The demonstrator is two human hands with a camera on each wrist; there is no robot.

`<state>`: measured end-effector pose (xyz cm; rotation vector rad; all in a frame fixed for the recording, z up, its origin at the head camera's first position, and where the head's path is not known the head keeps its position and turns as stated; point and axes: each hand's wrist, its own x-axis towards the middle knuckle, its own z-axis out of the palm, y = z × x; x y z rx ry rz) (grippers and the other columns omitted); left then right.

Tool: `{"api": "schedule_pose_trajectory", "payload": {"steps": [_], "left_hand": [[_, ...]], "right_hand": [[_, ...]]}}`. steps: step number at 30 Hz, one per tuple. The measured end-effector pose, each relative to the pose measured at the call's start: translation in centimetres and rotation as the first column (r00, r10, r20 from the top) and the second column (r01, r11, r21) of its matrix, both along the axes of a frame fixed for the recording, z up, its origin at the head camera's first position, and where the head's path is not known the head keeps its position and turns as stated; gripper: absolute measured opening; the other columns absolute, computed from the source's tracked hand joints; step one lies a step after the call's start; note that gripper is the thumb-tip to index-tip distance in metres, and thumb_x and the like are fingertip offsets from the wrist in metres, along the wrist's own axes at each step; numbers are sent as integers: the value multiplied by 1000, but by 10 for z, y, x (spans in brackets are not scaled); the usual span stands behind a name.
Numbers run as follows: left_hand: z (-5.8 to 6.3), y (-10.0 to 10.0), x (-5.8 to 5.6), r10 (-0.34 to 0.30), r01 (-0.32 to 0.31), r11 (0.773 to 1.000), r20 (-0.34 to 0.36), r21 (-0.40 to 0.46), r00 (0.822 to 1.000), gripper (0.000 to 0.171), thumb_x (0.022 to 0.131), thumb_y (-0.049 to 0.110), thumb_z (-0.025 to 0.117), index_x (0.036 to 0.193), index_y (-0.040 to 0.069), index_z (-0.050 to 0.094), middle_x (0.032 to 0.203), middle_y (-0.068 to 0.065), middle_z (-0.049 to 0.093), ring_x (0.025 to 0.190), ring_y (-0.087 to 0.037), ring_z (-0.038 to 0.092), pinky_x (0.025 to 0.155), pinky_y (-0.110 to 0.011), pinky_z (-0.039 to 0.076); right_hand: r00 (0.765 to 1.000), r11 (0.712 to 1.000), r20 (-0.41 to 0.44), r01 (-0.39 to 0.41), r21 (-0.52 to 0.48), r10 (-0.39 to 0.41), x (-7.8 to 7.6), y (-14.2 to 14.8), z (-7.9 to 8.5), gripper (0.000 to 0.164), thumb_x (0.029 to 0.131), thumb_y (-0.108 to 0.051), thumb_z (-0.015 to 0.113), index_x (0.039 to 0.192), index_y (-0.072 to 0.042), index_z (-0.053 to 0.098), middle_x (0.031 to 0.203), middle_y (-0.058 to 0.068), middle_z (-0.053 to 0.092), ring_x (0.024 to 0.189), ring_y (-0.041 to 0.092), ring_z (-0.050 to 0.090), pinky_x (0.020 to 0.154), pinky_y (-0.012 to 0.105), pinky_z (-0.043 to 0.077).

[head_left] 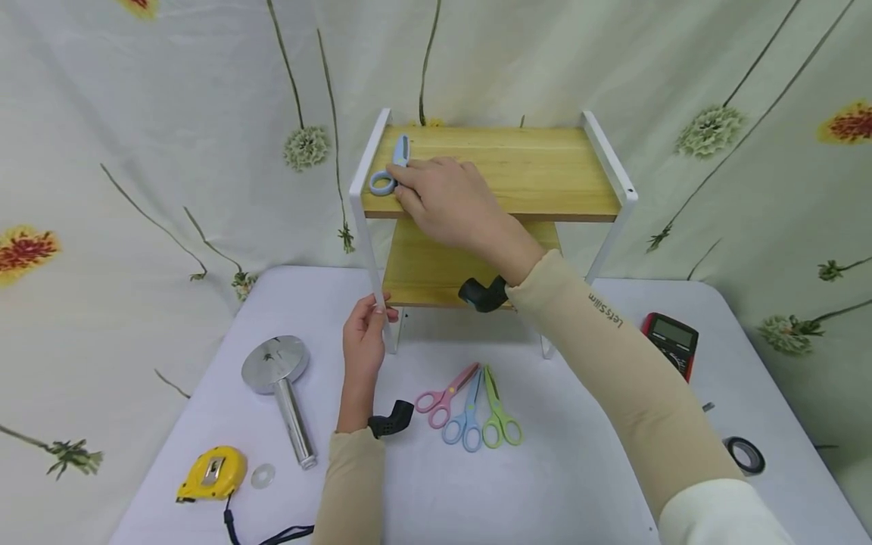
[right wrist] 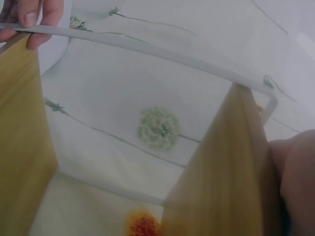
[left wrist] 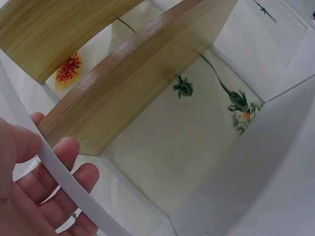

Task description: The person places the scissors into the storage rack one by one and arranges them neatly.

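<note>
A two-tier wooden shelf (head_left: 531,163) with a white frame (head_left: 608,163) stands at the back of the table. Over the left end of its top board, my right hand (head_left: 446,197) pinches a pair of light blue scissors (head_left: 383,183); one finger loop and the blade end show, and the fingers hide the rest. Lower down, my left hand (head_left: 364,337) grips the frame's left front leg beside the lower board (head_left: 443,265). In the left wrist view, the thumb and fingers of that hand (left wrist: 39,182) curl round the white bar.
Pink scissors (head_left: 441,399), blue scissors (head_left: 469,416) and green scissors (head_left: 499,416) lie before the shelf. Left are a shower head (head_left: 275,363), a yellow tape measure (head_left: 216,473) and a clear ring (head_left: 263,475). Right are a multimeter (head_left: 671,344) and black tape roll (head_left: 745,455).
</note>
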<state>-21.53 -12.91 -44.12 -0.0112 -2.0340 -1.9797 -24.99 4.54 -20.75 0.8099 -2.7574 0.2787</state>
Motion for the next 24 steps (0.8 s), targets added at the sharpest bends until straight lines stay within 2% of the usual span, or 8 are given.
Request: {"api": "schedule_pose_trajectory", "payload": {"steps": [4, 7, 10, 12, 14, 17, 20, 24], "left_hand": [[0, -1, -1, 6, -6, 1000, 11, 4, 1000, 28, 107, 10, 46, 125, -2, 63, 85, 10, 66, 90, -4, 63, 106, -45, 39], [-1, -2, -1, 5, -5, 1000, 18, 4, 1000, 27, 107, 10, 47, 126, -1, 64, 84, 13, 66, 90, -3, 64, 107, -46, 40], [-1, -3, -3, 3, -3, 1000, 18, -5, 1000, 27, 107, 12, 47, 126, 1, 64, 84, 13, 66, 90, -3, 65, 107, -45, 41], [-1, -3, -2, 4, -3, 1000, 10, -10, 1000, 27, 107, 11, 47, 126, 0, 64, 84, 14, 66, 89, -3, 65, 105, -44, 41], [0, -3, -2, 5, -5, 1000, 2, -10, 1000, 27, 107, 8, 47, 126, -1, 64, 83, 14, 66, 88, -3, 64, 103, -43, 42], [2, -2, -1, 1, -1, 1000, -9, 7, 1000, 28, 106, 5, 46, 126, -5, 63, 81, 15, 65, 86, -1, 64, 102, -42, 42], [2, 0, 0, -3, 3, 1000, -18, 21, 1000, 28, 106, 4, 46, 127, -6, 62, 81, 15, 65, 85, 0, 64, 104, -43, 41], [-1, 2, -2, -3, 3, 1000, -24, 15, 1000, 28, 107, 6, 46, 127, -5, 62, 82, 14, 64, 87, -2, 63, 107, -47, 39]], "right_hand": [[1000, 998, -15, -19, -56, 18, -1, 0, -2, 43, 109, -30, 42, 150, -19, 52, 135, 4, 66, 116, 28, 63, 89, 44, 50], [994, 977, -90, -84, -195, 68, -1, 3, -7, 42, 106, -25, 50, 146, -13, 55, 134, 10, 66, 118, 28, 64, 95, 42, 50], [963, 899, -224, -226, -375, 149, 7, 11, -17, 40, 101, -18, 60, 138, -6, 62, 141, 15, 62, 130, 29, 59, 108, 38, 46], [917, 820, -340, -353, -451, 208, 18, 19, -28, 34, 97, -12, 64, 129, -1, 68, 135, 20, 64, 128, 31, 59, 110, 38, 45], [868, 757, -436, -448, -476, 239, 32, 29, -41, 29, 93, -8, 68, 120, 2, 71, 127, 21, 67, 122, 33, 61, 108, 38, 47], [819, 713, -518, -516, -475, 247, 54, 48, -66, 26, 87, -4, 71, 112, 3, 73, 117, 22, 70, 112, 33, 65, 100, 41, 53], [850, 699, -469, -487, -524, 240, 72, 71, -97, 26, 83, -2, 73, 109, 3, 74, 113, 22, 71, 108, 34, 68, 97, 36, 54], [933, 729, -297, -347, -590, 205, 92, 98, -145, 29, 81, 0, 74, 110, -1, 74, 114, 17, 72, 108, 31, 69, 97, 27, 53]]}}
